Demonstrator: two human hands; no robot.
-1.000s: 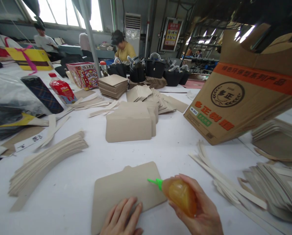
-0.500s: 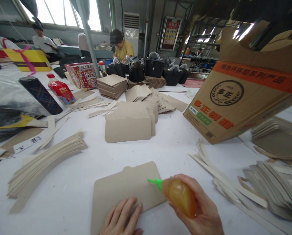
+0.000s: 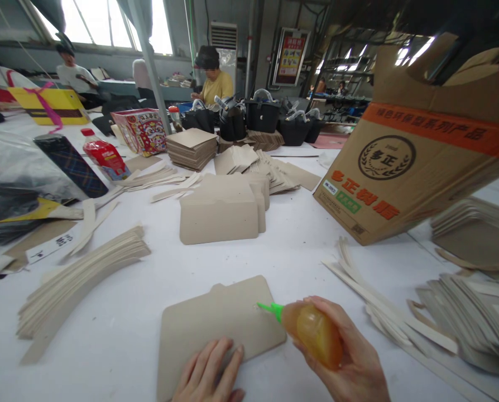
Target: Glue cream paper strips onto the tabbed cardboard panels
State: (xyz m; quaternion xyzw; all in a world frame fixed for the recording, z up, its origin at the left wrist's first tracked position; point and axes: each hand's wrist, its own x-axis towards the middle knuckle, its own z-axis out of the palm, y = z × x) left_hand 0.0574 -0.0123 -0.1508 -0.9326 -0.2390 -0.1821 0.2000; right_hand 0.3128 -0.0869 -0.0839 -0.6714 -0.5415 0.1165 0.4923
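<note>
A grey-beige cardboard panel (image 3: 207, 324) with rounded corners and a small tab on its far edge lies flat in front of me. My left hand (image 3: 211, 371) rests on its near part, fingers stretched out. In my right hand (image 3: 350, 352) is a glue bottle (image 3: 314, 332), amber and squeezable, tipped to the left. Its green nozzle (image 3: 270, 308) points at the panel's right half, where a small wet-looking spot shows by the tip. Beyond lies a stack of similar panels (image 3: 220, 220).
Bundled cardboard strips (image 3: 82, 285) lie at left, loose strips (image 3: 379, 312) and more panels (image 3: 471, 324) at right. A large carton (image 3: 379, 184) leans at back right. A red-capped bottle (image 3: 105, 153), square board stack (image 3: 192, 149) and black bags (image 3: 262, 114) stand farther back. Co-workers sit beyond.
My right hand has shifted slightly right with the glue bottle, and a small spot now shows at the nozzle tip. My left hand stays put. The co-worker in yellow has raised their head.
</note>
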